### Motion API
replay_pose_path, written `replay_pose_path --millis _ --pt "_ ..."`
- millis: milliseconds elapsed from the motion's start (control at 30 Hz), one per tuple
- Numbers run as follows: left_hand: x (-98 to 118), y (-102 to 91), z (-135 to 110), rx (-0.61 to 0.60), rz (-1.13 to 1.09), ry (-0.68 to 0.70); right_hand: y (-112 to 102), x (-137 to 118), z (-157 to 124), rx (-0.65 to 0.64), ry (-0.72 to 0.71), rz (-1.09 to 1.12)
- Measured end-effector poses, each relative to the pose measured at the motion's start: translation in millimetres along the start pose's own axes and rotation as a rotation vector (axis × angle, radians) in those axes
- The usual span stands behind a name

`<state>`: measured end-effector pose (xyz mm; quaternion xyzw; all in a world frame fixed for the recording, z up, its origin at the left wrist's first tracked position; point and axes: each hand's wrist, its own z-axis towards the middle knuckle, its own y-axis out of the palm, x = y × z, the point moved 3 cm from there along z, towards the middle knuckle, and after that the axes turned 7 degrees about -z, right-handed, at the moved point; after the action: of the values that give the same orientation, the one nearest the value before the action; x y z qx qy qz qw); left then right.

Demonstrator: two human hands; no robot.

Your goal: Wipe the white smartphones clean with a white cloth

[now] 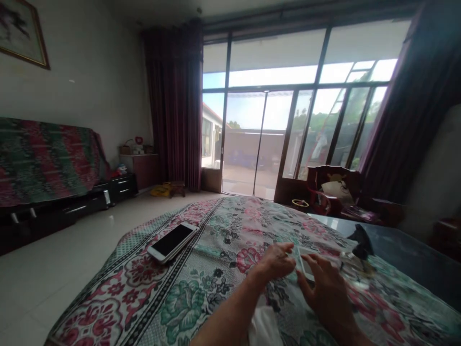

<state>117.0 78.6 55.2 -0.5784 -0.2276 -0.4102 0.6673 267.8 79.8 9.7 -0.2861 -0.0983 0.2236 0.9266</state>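
Both my hands rest on a floral cloth (pixel 216 288) spread over a table. My left hand (pixel 275 262) lies with its fingers curled loosely against the left edge of a small pale flat thing (pixel 306 266), perhaps a phone or card. My right hand (pixel 326 288) touches the same thing from the right, fingers stretched along it. Neither hand lifts it off the cloth. A white phone (pixel 173 241) with a dark screen lies on the cloth to the left, well apart from both hands.
A black clip-like object (pixel 362 240) sits beside a clear wrapper at the right, on the dark glass tabletop (pixel 406 259). A covered sofa (pixel 46 163) stands left, a wooden chair (pixel 334 192) near the glass doors (pixel 259 144).
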Motion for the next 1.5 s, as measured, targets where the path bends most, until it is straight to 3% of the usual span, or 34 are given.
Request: replay_pose_path --millis 133,233,400,533,633,800,1000,1200,1333,1500 --pt "-9 -43.2 -26 0.138 0.098 -0.001 -3 -4 0 0.057 -0.131 -0.01" --pt "-27 -91.5 -62 0.276 0.212 -0.012 -4 -6 0 0.048 -0.203 -0.056" --pt "-73 -177.3 -140 0.544 0.419 -0.081 -8 -14 3 0.009 -0.256 -0.151" --pt "-114 -215.2 -195 0.735 0.523 -0.215 -15 -23 5 -0.043 -0.297 -0.211" --pt "-138 -219.3 -218 0.808 0.548 -0.284 -17 -28 5 -0.069 -0.314 -0.266" --pt "-162 -211.8 -226 0.897 0.538 -0.311 -15 -31 2 -0.099 -0.309 -0.383" --pt "-172 -211.5 -227 0.936 0.497 -0.247 -16 -35 -1 -0.153 -0.274 -0.452" --pt "-171 -209.8 -227 0.948 0.45 -0.216 -19 -43 10 -0.208 -0.335 -0.364" --pt "-171 -208.3 -226 0.946 0.432 -0.221 -14 -80 40 -0.259 -0.266 -0.126" --pt "-169 -207.8 -227 0.926 0.419 -0.249 17 -169 78 -0.384 -0.003 0.496"
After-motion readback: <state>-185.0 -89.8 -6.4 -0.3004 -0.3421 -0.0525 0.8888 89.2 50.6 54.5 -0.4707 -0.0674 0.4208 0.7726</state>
